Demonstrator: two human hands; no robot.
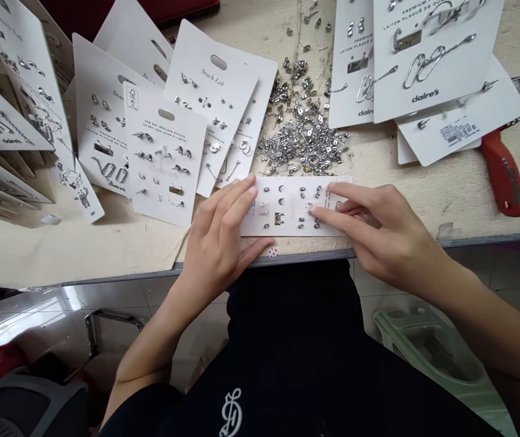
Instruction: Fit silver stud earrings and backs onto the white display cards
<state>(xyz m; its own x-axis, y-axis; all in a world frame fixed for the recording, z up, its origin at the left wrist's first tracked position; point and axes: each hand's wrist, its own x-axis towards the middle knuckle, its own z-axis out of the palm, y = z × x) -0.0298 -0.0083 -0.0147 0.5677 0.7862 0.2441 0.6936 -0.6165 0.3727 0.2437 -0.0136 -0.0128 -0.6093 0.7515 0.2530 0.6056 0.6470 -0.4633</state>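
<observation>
A white earring card [292, 209] lies sideways near the table's front edge, with pairs of small metal studs and hoops on it. My left hand [223, 227] holds its left end, fingers together over the card and thumb along the near edge. Over the right end, my right hand [378, 224] has two fingers stretched out and apart. One fingertip touches the card beside a stud; the other rests near the upper right edge. Its remaining fingers are curled and partly hidden. Just beyond the card lies a heap of small metal earring backs and posts [307, 136].
More filled earring cards [164, 164] stand overlapped to the left. Other cards [432, 60] are stacked at the right, beside a red-handled tool [505, 173]. A red case [141, 12] is at the back. A green plastic stool [446, 364] stands below.
</observation>
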